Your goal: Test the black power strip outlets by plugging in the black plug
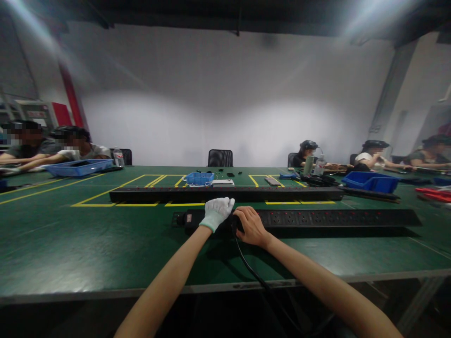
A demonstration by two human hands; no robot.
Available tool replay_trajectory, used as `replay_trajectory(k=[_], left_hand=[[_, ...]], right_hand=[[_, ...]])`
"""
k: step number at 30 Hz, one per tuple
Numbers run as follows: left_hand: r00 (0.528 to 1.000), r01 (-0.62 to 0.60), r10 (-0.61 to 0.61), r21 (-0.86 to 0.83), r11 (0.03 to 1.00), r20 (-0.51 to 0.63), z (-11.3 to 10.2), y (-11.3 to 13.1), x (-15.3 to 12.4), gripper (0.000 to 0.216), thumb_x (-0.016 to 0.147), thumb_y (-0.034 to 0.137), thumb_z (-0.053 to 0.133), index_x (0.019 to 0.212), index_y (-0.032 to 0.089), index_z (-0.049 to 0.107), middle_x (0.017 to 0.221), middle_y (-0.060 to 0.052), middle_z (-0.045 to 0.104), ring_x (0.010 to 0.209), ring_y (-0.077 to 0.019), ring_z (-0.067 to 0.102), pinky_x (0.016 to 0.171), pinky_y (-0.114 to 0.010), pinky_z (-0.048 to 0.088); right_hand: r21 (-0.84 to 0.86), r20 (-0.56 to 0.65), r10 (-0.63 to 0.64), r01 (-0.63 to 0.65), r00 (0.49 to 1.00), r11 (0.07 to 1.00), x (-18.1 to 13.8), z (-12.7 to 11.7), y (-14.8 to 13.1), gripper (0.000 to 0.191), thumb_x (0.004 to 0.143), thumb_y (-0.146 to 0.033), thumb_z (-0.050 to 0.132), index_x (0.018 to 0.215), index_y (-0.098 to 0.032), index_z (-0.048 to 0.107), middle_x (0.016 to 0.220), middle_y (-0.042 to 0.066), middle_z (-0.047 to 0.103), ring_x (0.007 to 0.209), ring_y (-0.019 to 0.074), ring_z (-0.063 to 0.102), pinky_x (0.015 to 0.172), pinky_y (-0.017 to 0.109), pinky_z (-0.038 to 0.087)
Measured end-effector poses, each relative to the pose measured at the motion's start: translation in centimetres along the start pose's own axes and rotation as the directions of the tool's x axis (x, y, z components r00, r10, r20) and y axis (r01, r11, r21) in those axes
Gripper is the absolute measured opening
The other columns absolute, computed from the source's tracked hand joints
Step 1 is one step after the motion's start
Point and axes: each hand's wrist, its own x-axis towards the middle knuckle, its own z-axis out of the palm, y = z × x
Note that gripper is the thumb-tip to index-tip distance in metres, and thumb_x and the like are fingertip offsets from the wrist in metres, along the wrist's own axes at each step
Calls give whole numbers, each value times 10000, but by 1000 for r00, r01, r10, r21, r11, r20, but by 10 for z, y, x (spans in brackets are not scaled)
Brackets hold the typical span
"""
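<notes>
A long black power strip (pixel 319 218) with a row of sockets and small red marks lies across the green table in front of me. My left hand (pixel 216 210), in a white glove with a mint cuff, is closed over the strip near its left end. Bare and with curled fingers, my right hand (pixel 251 225) grips a black plug (pixel 234 224) against the strip, just right of the glove. From the plug a black cable (pixel 246 264) runs down over the table's front edge. The plug's contact with the socket is hidden by my fingers.
Behind lies a second black power strip (pixel 225 194), parallel to the first. Farther back are a light blue basket (pixel 199 178), a white box (pixel 223 183) and a phone-like slab (pixel 272 181). Blue trays (pixel 79 167) and bottles stand toward both sides, where several people sit working.
</notes>
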Motion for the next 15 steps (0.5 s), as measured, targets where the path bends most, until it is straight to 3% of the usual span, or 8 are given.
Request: replay_trajectory(k=[15], left_hand=[[1000, 9, -10, 11, 1000, 21, -1, 0, 0, 514, 916, 484, 250, 820, 208, 673, 842, -81, 692, 800, -216, 643, 646, -290, 415]], right_hand=[[-15, 15, -12, 12, 1000, 1000, 2, 0, -1, 377, 773, -269, 523, 1123, -149, 457, 1046, 124, 529, 982, 265, 474, 905, 455, 353]])
